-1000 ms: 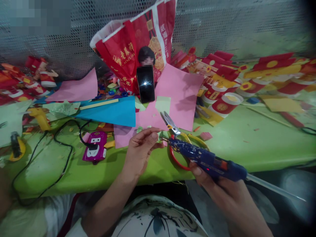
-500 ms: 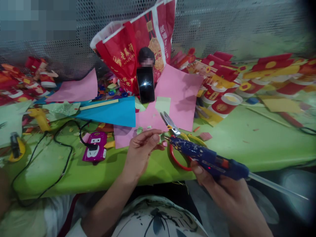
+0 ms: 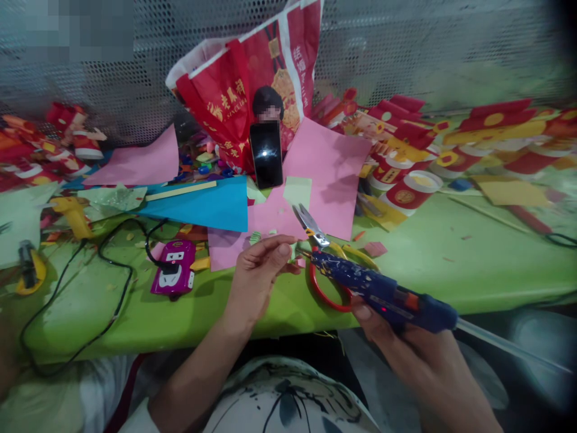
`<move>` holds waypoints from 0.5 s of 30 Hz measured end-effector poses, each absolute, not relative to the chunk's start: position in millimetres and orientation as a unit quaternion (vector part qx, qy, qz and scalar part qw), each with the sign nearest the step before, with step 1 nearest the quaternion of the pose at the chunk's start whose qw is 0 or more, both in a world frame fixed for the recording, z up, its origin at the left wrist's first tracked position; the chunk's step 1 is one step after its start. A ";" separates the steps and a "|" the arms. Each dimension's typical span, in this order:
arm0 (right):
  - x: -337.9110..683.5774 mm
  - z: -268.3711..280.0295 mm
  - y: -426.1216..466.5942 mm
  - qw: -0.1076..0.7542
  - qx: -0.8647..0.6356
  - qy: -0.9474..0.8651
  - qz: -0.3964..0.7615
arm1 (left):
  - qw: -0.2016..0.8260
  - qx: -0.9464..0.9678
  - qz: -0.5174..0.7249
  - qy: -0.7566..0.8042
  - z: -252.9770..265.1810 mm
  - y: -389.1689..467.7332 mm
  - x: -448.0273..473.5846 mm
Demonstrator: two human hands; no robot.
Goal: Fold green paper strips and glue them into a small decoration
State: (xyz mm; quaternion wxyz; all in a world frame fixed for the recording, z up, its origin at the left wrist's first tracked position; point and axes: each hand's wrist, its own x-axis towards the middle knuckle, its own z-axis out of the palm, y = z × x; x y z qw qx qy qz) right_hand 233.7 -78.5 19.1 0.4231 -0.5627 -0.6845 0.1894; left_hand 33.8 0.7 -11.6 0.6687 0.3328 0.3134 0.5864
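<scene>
Over the front of the table, my left hand (image 3: 261,273) pinches a small pale green paper piece (image 3: 293,249) between thumb and fingers. My right hand (image 3: 406,343) is wrapped round a dark blue glue gun (image 3: 360,279), with a red light on its side and a clear glue stick (image 3: 505,337) out of its back end. The gun's metal nozzle points left, close to the paper piece; I cannot tell whether they touch. Beneath the gun lie scissors (image 3: 322,237) with red and yellow handles, blades toward the phone.
A phone (image 3: 265,156) leans upright against a red shopping bag (image 3: 234,120). Pink paper (image 3: 324,174) and a blue sheet (image 3: 202,207) lie before them. A purple power socket (image 3: 174,267) with black cords sits left. Red paper cups (image 3: 408,192) and figures stand right. Another person's arm shows lower left.
The glue gun and my right hand have shifted very slightly to the right. My left hand stays in place with the paper piece.
</scene>
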 end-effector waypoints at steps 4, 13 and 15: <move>234.5 14.5 -80.3 0.423 -0.566 -0.682 0.191 | 0.665 0.336 0.588 0.315 -9.8 0.9 33.8; 231.6 14.5 -80.0 0.433 -0.561 -0.675 0.207 | 0.669 0.337 0.579 0.323 -12.9 -0.2 33.6; 229.6 17.8 -78.9 0.433 -0.557 -0.676 0.213 | 0.671 0.338 0.576 0.322 -13.4 -0.5 33.2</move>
